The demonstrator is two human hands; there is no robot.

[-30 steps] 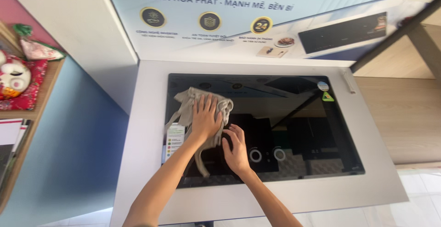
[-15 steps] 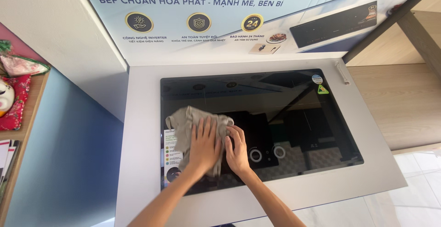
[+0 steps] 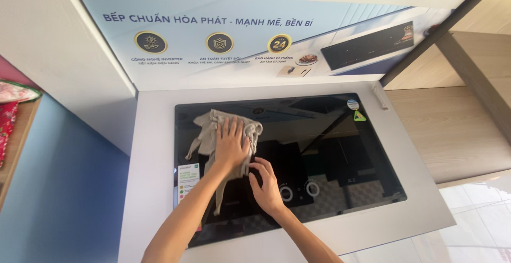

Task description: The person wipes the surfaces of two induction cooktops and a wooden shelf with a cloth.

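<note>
A grey cloth (image 3: 223,138) is pressed flat on the black glass cooktop (image 3: 330,151), in its far-left part. The cloth is crumpled, with its long axis running from the far edge toward the near edge; a thin tail hangs toward the near side, and a loose flap points left. The left hand (image 3: 230,145) is laid on the cloth with fingers spread wide and pointing far. The right hand (image 3: 266,184) is rested on the bare glass just right of the cloth, fingers loosely spread, nothing gripped, just left of two round control rings (image 3: 299,191). A white label (image 3: 187,180) is seen at the cooktop's left edge. Open glass is left to the right. The cooktop is framed by a white counter (image 3: 151,151).
</note>
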